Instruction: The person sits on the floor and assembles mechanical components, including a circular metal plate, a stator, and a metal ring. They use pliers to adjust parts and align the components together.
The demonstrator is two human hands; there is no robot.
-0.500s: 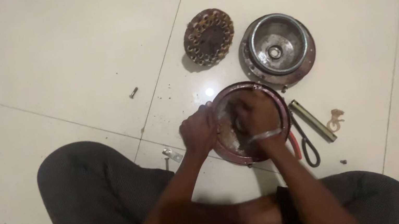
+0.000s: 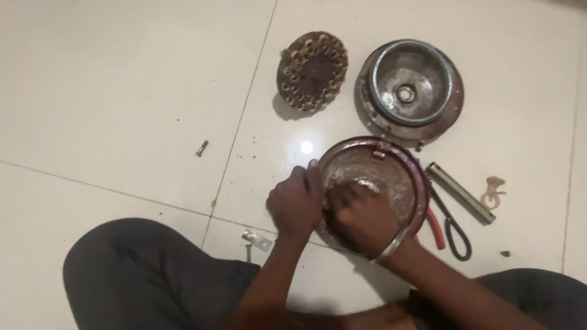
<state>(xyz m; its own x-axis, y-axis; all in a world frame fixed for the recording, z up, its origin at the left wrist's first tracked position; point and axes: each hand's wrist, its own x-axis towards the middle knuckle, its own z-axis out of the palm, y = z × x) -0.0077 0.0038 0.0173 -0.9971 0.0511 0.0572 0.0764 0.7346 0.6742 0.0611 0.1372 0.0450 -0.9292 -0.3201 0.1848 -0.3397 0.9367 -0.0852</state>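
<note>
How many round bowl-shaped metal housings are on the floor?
2. One reddish-brown round metal housing lies under both hands, the left hand at its rim. One silver-lined round metal housing sits beyond it. The flat coil disc is not counted.

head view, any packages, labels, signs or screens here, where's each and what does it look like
None in view: no package, label, sign or screen.
What lies on the pale tiled floor is bare metal: a round reddish-brown housing under the left hand and right hand, a second round housing behind it, and a round brown coil disc to that one's left.
</note>
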